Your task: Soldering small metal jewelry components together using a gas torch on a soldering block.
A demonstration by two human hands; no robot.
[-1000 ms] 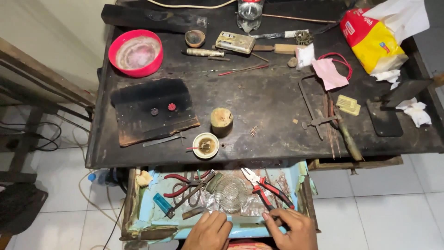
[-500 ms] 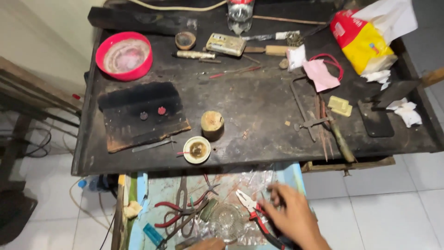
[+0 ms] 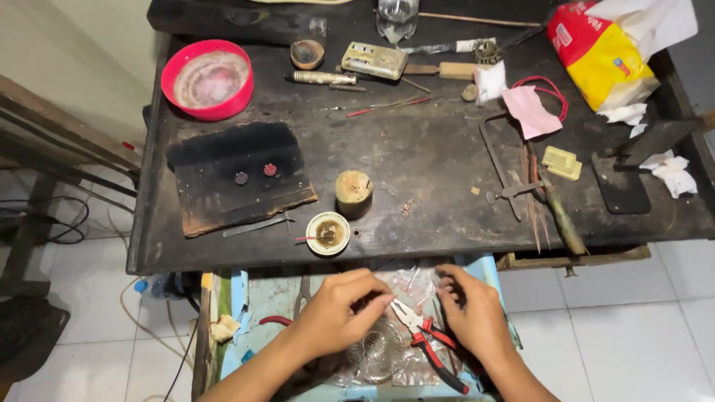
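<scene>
Below black workbench (white tile floor): left hand, right hand curled, grip unclear.

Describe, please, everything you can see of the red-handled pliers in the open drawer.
The pliers have metal jaws and red-and-black handles. They lie flat and slanted in the pale blue drawer, jaws pointing up-left, handles down-right, on crumpled clear plastic. They sit between the two hands: the left hand has its fingertips near the jaws, and the right hand is just beside the handles. Neither hand clearly grips them.
</scene>
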